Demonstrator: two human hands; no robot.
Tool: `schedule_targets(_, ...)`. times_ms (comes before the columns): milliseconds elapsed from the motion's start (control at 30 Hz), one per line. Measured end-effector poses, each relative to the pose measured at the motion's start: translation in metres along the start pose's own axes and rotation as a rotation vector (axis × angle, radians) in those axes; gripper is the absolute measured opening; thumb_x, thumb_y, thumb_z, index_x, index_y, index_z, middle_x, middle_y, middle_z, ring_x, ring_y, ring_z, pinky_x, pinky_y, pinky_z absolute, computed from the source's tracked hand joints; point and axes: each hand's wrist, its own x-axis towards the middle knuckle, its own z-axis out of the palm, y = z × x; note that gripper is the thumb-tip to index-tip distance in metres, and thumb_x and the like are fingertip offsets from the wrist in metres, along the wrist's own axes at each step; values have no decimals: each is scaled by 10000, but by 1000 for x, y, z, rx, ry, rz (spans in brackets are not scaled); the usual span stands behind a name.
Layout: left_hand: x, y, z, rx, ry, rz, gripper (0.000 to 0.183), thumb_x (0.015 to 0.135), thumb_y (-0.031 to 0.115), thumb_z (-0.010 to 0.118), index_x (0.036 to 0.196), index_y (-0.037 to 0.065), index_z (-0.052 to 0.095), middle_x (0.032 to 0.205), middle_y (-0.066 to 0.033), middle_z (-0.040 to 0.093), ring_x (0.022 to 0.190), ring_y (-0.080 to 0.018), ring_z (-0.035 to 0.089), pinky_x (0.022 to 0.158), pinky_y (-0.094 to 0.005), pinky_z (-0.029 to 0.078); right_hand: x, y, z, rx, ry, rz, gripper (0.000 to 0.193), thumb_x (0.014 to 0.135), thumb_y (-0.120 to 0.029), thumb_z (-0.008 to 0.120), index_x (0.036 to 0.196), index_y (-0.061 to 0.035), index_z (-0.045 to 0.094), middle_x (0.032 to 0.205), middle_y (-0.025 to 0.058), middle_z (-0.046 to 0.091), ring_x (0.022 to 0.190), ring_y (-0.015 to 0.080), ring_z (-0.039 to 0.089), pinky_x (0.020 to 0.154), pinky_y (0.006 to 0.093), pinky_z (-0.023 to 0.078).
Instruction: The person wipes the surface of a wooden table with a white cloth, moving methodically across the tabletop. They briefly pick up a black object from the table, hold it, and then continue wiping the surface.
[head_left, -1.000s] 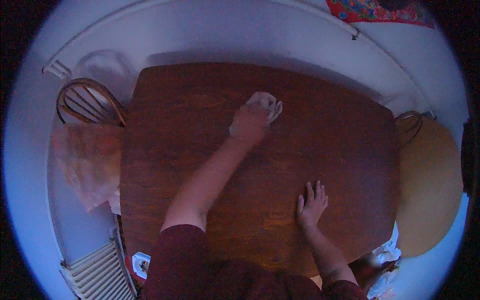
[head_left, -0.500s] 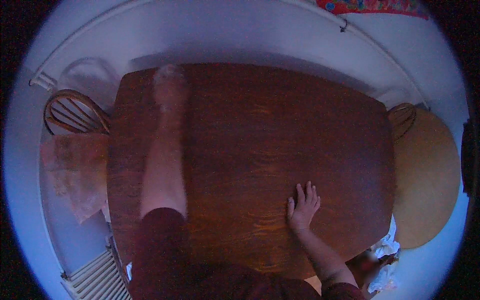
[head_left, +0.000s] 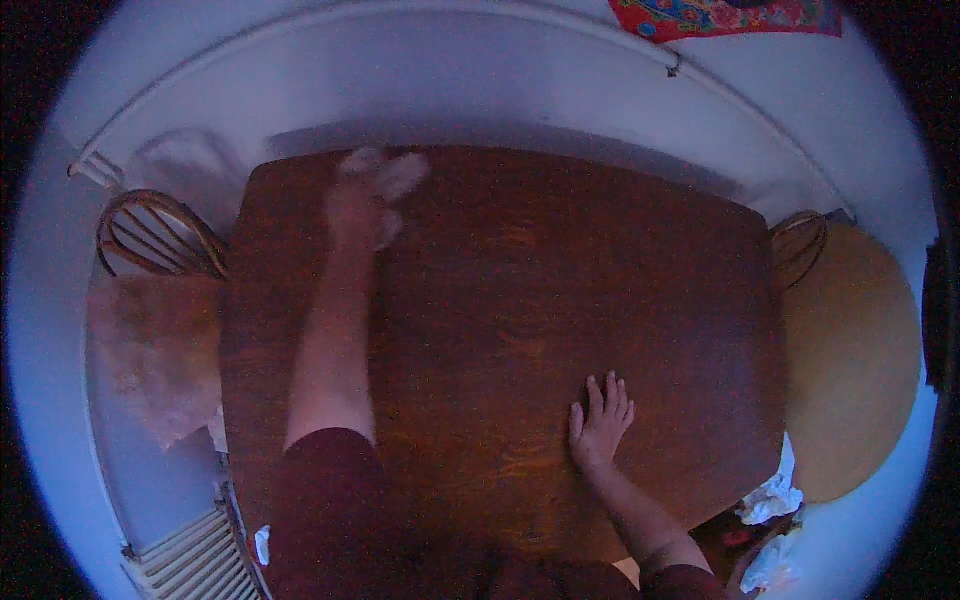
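My left arm stretches across the dark brown wooden table [head_left: 500, 300] to its far left part. Out there my left hand [head_left: 350, 212], smeared by motion, is closed on a pale, crumpled cloth [head_left: 402, 177]. Whitish parts of the cloth stick out beyond the hand and to its right, against the tabletop. Its exact shape is blurred. Nearer to me, right of the middle, my right hand [head_left: 600, 425] lies flat on the wood with fingers spread, holding nothing.
Chairs with curved wooden backs stand at the left [head_left: 160, 235] and the right [head_left: 800, 245]. A tan rounded board [head_left: 850, 370] adjoins the table's right side. White crumpled bags [head_left: 770, 500] lie at the lower right. A slatted radiator [head_left: 195, 560] is at lower left; a pipe [head_left: 480, 10] runs along the wall.
My left hand has shifted a little to the right, and more of the pale cloth shows beside it. My right hand stays flat in place. The whole view has tilted slightly.
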Motion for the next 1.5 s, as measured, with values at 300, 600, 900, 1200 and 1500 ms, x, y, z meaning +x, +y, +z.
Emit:
schedule_targets(300, -37, 35, -27, -42, 207, 267, 446, 712, 344, 688, 1103, 138, 625, 1062, -114, 627, 894, -304, 624, 745, -448, 521, 21, -11, 5, -4, -28, 42, 498, 878, -296, 526, 1341, -133, 441, 1463, 140, 295, 1362, 336, 230, 1094, 537, 140)
schedule_targets(600, -114, 158, -52, -250, -195, 466, 282, 773, 241, 611, 1003, 88, 661, 970, -127, 645, 899, -293, 631, 761, -426, 525, 22, 19, -1, -22, 51, 48, 484, 877, -335, 531, 1323, -154, 475, 1485, 112, 274, 1366, 324, 239, 1082, 554, 155)
schedule_targets(900, -86, -69, -112, 111, -108, -422, 324, 768, 305, 660, 1046, 140, 637, 997, -105, 640, 919, -275, 636, 725, -430, 530, 29, 30, 12, -63, 69, 47, 475, 909, -342, 481, 1345, -158, 449, 1465, 117, 310, 1358, 320, 255, 1070, 550, 173)
schedule_targets(1200, -165, 149, -64, -375, -27, 257, 231, 831, 226, 568, 1030, 140, 648, 930, -108, 658, 853, -294, 634, 810, -428, 496, 92, 54, 16, -77, 93, -50, 482, 923, -381, 461, 1353, -164, 446, 1468, 112, 320, 1341, 324, 298, 1047, 570, 213)
schedule_targets(1500, -177, -123, -176, 282, -53, -354, 274, 810, 256, 611, 1030, 97, 642, 1005, -159, 637, 887, -296, 637, 730, -417, 526, 90, 65, 0, -108, 105, -39, 476, 946, -386, 422, 1365, -161, 430, 1467, 125, 322, 1336, 328, 307, 1054, 544, 221)
